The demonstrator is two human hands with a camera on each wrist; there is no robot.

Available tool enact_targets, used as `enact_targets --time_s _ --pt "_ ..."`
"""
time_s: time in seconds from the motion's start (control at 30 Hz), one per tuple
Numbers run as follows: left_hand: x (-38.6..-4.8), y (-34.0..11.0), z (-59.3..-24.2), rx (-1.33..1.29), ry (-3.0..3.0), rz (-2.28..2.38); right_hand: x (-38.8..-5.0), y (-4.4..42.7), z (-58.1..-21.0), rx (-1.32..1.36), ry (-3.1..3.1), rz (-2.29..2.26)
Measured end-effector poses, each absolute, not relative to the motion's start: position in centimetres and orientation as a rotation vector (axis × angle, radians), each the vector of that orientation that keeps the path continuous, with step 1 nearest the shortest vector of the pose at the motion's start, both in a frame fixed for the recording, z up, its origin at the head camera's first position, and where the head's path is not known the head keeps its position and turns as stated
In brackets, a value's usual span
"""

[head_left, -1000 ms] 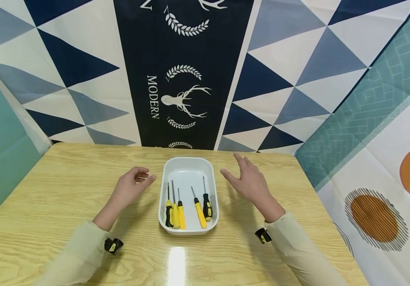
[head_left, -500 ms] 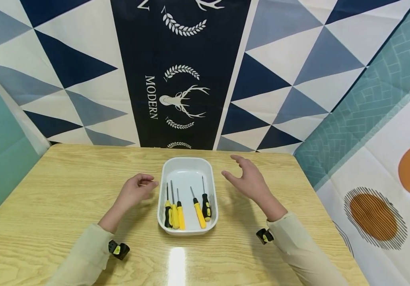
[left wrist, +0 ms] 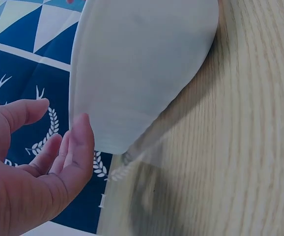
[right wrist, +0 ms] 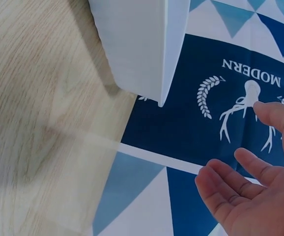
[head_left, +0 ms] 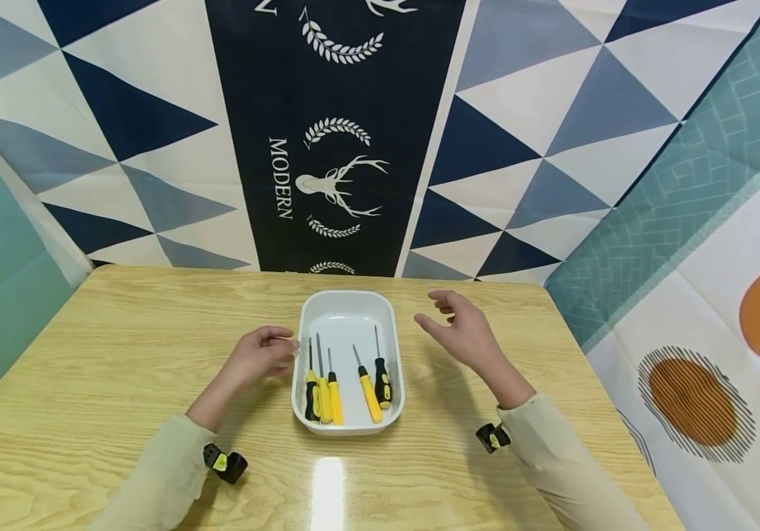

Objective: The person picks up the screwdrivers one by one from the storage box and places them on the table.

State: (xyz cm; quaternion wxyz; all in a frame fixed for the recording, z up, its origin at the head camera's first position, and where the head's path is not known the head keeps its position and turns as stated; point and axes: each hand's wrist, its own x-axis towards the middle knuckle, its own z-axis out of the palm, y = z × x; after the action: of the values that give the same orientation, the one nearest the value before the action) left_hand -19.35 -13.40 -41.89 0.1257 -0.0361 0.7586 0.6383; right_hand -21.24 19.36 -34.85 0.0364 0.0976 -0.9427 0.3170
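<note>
A white tray (head_left: 346, 425) stands upright on the table, with several yellow and black screwdrivers (head_left: 368, 393) lying in its near half, tips pointing away. Close beside the tray's left wall is my left hand (head_left: 255, 359), fingers loosely bent and holding nothing; whether a fingertip touches the rim I cannot tell. My right hand (head_left: 466, 331) hovers to the right of the tray, apart from it, thumb and fingers spread. The left wrist view shows the tray's outer wall (left wrist: 142, 64) by my hand (left wrist: 39, 167); the right wrist view shows the wall (right wrist: 129, 44) and my hand (right wrist: 255, 191).
The wooden table (head_left: 121, 332) reaches back to a patterned wall covering (head_left: 333, 184) with triangles and a dark deer panel. Teal fabric (head_left: 1, 273) hangs on the left, more patterned fabric (head_left: 698, 280) on the right. A dark device (head_left: 225, 463) is at the left wrist.
My left hand has moved right, closer to the tray's left side. My right hand has shifted slightly and its fingers are more bent. The tray and screwdrivers stay put.
</note>
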Motion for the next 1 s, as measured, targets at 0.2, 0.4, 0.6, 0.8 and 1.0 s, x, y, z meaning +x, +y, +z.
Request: enact_targets --time_s 0.2,0.4,0.6,0.8,1.0 --pt "-19.5 -13.4 -42.2 -0.118 2.172 1.875 -21.2 19.5 -35.1 0.249 -2.907 1.028" --pt "-19.4 -13.2 -42.2 -0.137 2.158 1.878 -21.0 19.6 -35.2 0.187 -2.923 1.125" --pt "-19.5 -13.3 -42.5 -0.134 2.164 1.869 -20.9 19.6 -35.4 0.149 -2.934 1.205" --pt "-19.6 -13.3 -42.8 -0.120 2.150 1.879 -21.0 19.6 -35.7 0.147 -2.935 1.231" --pt "-19.7 -13.1 -42.7 -0.141 2.153 1.859 -21.0 19.6 -36.0 0.169 -2.918 1.244"
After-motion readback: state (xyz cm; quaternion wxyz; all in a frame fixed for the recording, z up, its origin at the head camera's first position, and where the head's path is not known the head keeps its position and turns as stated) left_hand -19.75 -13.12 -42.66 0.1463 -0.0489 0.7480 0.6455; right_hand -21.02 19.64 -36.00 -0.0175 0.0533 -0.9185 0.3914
